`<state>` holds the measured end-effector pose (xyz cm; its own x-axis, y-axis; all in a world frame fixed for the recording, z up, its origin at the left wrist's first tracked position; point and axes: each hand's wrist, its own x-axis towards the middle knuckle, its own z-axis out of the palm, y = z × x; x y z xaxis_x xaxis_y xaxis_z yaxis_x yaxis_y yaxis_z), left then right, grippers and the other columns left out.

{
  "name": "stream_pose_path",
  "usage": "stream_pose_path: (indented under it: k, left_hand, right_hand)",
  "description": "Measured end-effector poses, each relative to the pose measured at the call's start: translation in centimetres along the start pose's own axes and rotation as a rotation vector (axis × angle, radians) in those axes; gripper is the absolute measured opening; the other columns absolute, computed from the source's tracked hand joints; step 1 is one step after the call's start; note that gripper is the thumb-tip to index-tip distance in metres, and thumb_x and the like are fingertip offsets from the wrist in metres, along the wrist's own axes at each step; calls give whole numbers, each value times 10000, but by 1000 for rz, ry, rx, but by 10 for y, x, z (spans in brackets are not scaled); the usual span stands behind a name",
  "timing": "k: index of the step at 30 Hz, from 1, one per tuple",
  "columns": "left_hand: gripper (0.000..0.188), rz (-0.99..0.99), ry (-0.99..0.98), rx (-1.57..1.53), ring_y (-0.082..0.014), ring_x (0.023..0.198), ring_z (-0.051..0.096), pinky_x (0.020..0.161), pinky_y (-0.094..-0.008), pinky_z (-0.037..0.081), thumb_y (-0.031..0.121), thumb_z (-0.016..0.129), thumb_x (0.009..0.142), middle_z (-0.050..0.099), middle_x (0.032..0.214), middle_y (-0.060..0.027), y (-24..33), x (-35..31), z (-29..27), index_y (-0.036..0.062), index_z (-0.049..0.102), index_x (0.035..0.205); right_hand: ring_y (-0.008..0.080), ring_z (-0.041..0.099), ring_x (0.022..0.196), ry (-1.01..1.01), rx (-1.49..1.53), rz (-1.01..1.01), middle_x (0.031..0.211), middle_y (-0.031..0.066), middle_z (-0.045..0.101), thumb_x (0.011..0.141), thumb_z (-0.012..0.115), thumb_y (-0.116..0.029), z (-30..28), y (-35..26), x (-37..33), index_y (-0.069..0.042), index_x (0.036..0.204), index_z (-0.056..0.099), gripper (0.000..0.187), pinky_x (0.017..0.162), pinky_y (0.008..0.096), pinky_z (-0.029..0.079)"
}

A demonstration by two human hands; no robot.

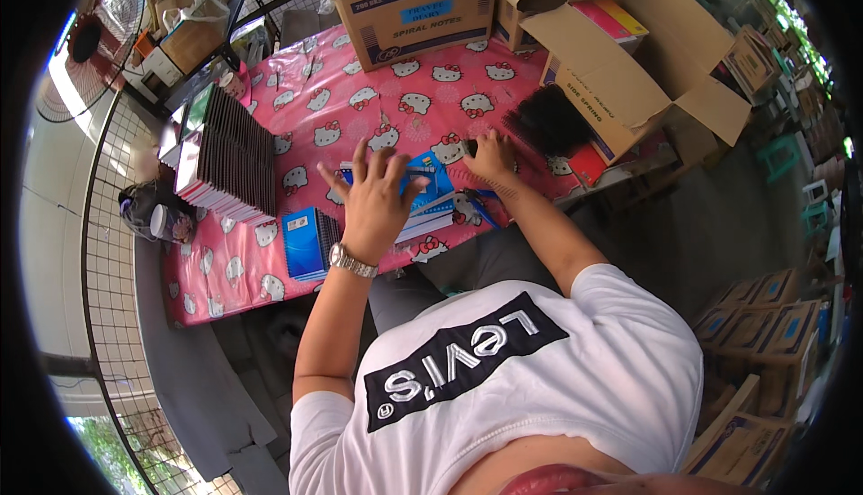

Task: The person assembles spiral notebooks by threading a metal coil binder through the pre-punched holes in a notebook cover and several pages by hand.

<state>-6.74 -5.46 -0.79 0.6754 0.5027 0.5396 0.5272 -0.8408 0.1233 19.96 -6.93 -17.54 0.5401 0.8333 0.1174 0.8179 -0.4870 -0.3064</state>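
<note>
My left hand, with a metal watch at the wrist, hovers over blue notebooks with its fingers spread, holding nothing visible. Those notebooks lie in a loose stack in front of me, partly hidden by that hand. To their right, my right hand is closed at a small dark object; what it is, I cannot make out. A thin blue strip-like thing lies beside the stack, below the right forearm. Left of the left wrist sits a small pile of blue spiral notebooks.
A tall stack of dark spiral-bound notebooks stands at the left on the pink patterned tablecloth. Black bristly coils and a red notebook lie beside an open carton. A closed carton is at the back.
</note>
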Motion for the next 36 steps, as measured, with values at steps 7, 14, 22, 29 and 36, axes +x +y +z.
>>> stream_pose_path:
  k: [7, 14, 22, 29, 36]
  left_hand:
    - [280, -36, -67, -126, -305, 1047, 540, 882, -546, 389, 339, 728, 848, 583, 1045, -71, 0, 3, 5, 147, 637, 1030]
    - [362, -2, -60, -216, -291, 1035, 541, 866, -457, 398, 384, 780, 783, 591, 1026, -64, 1, 11, 7, 133, 655, 1012]
    - [392, -38, -96, -287, -318, 1035, 541, 893, -445, 423, 286, 821, 742, 610, 1031, -77, 1, 14, 0, 85, 631, 1020]
    - [364, -71, -104, -335, -332, 1036, 552, 885, -437, 463, 244, 817, 737, 614, 1018, -103, -20, 16, 0, 69, 643, 1004]
    - [317, -122, -170, -645, -212, 782, 610, 708, -328, 498, 176, 796, 787, 632, 945, -99, -48, 21, 0, 31, 643, 1024]
  right_hand:
    - [176, 566, 1065, -1150, 1343, -659, 1130, 60, 604, 808, 651, -234, -179, -56, 0, -19, 1190, 629, 439, 968, 321, 441]
    - [161, 597, 1064, -985, 786, -579, 1125, 74, 626, 862, 693, -273, -187, -51, 1, -23, 1232, 607, 455, 932, 308, 458]
    - [159, 582, 1068, -750, 645, -696, 1132, 53, 621, 806, 703, -264, -185, -54, 8, -30, 1181, 619, 449, 941, 290, 441]
    - [195, 585, 1097, -1038, 1278, -616, 1142, 94, 616, 767, 702, -318, -175, -60, 8, -23, 1165, 635, 500, 990, 336, 437]
    - [148, 577, 1054, -1075, 1208, -564, 1123, 42, 621, 766, 694, -218, -158, -71, 31, -29, 1163, 638, 443, 961, 294, 431]
